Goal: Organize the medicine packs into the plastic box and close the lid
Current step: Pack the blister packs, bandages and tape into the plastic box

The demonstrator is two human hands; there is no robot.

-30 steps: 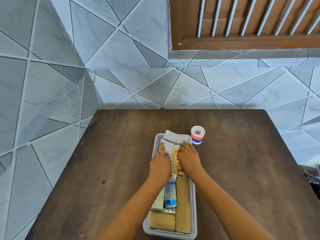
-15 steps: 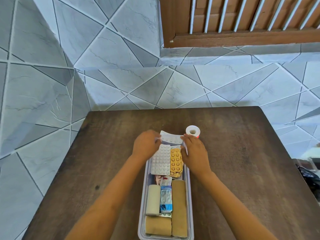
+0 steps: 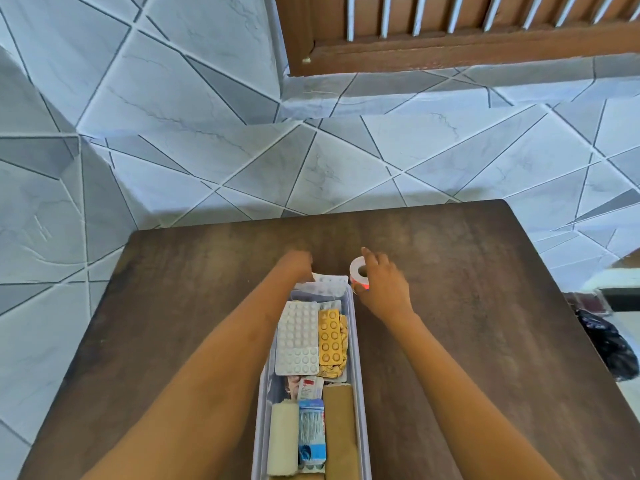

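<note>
Right hand (image 3: 384,287), fingers curled round tape roll (image 3: 358,274); left hand (image 3: 294,266), blurred, grip unreadable, at silver blister pack (image 3: 328,285) overhanging far rim of plastic box (image 3: 356,372), mid-table (image 3: 485,306): risk, protruding pack fouls lid.

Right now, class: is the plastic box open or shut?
Open. Nothing covers the plastic box; the blister packs inside lie in plain view.

Dark wooden table (image 3: 173,306), grey tiled wall (image 3: 207,98), black bag (image 3: 606,344) beside table.
</note>
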